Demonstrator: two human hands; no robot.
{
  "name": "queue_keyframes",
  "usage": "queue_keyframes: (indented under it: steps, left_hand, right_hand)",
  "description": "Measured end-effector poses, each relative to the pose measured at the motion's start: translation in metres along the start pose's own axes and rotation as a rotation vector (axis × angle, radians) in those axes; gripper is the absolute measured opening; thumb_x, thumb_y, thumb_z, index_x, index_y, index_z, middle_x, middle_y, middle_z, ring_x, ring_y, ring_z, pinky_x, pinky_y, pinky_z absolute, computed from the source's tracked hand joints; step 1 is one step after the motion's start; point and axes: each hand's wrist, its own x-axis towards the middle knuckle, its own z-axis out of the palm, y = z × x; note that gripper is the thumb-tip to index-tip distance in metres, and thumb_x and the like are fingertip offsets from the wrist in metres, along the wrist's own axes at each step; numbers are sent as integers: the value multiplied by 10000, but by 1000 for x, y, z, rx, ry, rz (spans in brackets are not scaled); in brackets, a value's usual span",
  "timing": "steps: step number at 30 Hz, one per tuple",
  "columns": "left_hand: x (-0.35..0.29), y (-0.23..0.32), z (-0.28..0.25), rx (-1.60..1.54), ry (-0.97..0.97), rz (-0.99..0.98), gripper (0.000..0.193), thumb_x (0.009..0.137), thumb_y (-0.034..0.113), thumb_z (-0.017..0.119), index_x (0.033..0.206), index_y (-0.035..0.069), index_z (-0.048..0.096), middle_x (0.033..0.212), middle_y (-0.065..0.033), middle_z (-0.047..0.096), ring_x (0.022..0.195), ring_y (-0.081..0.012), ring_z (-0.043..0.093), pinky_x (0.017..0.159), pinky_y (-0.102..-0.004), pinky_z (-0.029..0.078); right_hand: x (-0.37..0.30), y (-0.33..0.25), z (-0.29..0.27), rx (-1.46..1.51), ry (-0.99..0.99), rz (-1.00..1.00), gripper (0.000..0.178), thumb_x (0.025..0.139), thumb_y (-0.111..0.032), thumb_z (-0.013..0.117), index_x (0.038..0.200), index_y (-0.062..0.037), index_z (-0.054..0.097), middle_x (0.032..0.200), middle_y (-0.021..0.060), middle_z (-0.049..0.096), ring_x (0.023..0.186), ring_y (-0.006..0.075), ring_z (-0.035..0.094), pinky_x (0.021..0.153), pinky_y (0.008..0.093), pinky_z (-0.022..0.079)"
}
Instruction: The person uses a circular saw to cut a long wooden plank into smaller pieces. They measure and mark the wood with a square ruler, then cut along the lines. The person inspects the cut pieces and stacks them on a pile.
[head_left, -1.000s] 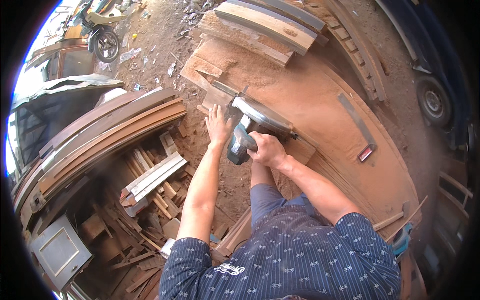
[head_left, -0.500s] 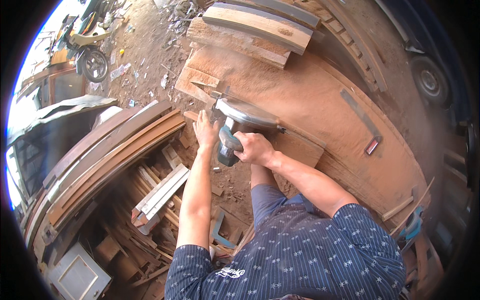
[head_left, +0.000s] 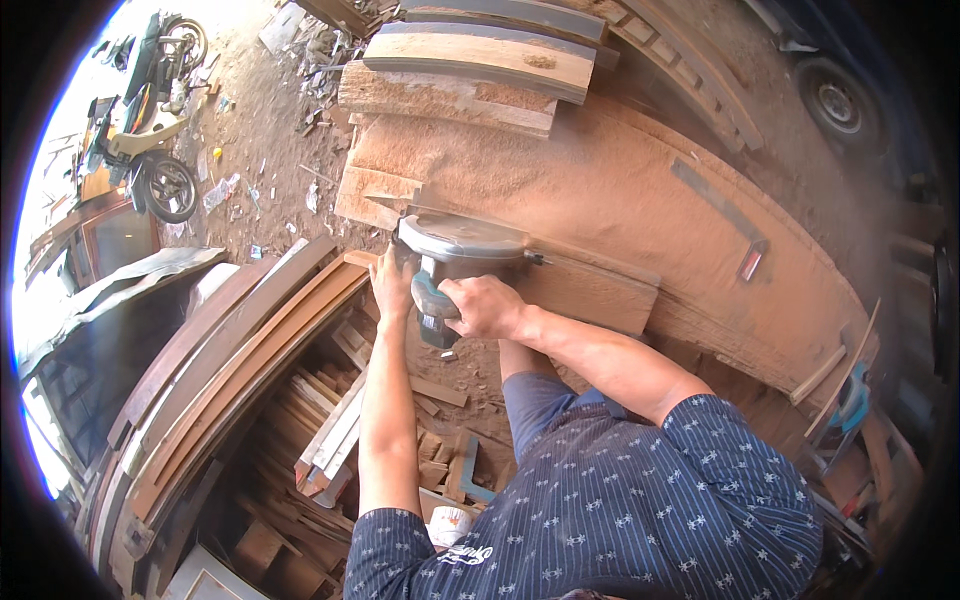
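A circular saw point(head_left: 462, 238) with a silver guard and a teal and black handle sits at the near left edge of a large board coated in sawdust point(head_left: 480, 165). My right hand point(head_left: 487, 308) is wrapped round its handle. Close to the saw's front end is my left hand point(head_left: 390, 285), with fingers stretched forward beside the guard. The fingertips are near a narrow strip of wood point(head_left: 360, 258); whether they press on it is unclear. A cut plank point(head_left: 595, 290) lies behind the saw along the near edge. The blade is hidden under the guard.
Thick planks point(head_left: 480, 62) lie stacked at the far end. A dark metal square point(head_left: 715, 205) rests on the board. Long boards point(head_left: 240, 350) are piled at left, above wood scraps. A motorbike point(head_left: 160, 170) stands far left, a vehicle wheel point(head_left: 838, 105) far right. A teal tool point(head_left: 852, 398) lies near right.
The whole view has turned and shifted, showing more of the motorbike. Saw and both hands keep nearly the same place at the board's edge; my grip on the handle is unchanged.
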Motion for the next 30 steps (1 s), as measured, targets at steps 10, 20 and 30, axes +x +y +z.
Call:
queue_keyframes:
  steps: [10, 20, 30]
  left_hand:
    - [15, -18, -17, 0, 5, -14, 584, 928, 338, 617, 1370, -28, 508, 1272, -196, 610, 1250, -322, 537, 1191, -492, 216]
    - [35, -55, -25, 8, 43, -19, 578, 923, 336, 620, 1373, -12, 515, 1277, -213, 609, 1262, -333, 528, 1189, -512, 206]
    - [39, -70, -49, 36, 40, -45, 540, 926, 313, 638, 1352, -6, 546, 1266, -200, 630, 1252, -329, 547, 1160, -502, 261]
  right_hand:
    - [27, -3, 16, 11, -8, -19, 434, 808, -326, 751, 1015, 13, 575, 827, 212, 687, 810, 383, 691, 727, 462, 567]
    - [59, -12, 28, -8, -17, -2, 404, 789, -304, 758, 971, 14, 587, 809, 219, 691, 785, 387, 699, 724, 456, 575]
    - [83, -16, 48, -13, 20, -54, 421, 784, -296, 768, 1031, -1, 597, 883, 216, 700, 859, 381, 697, 774, 463, 564]
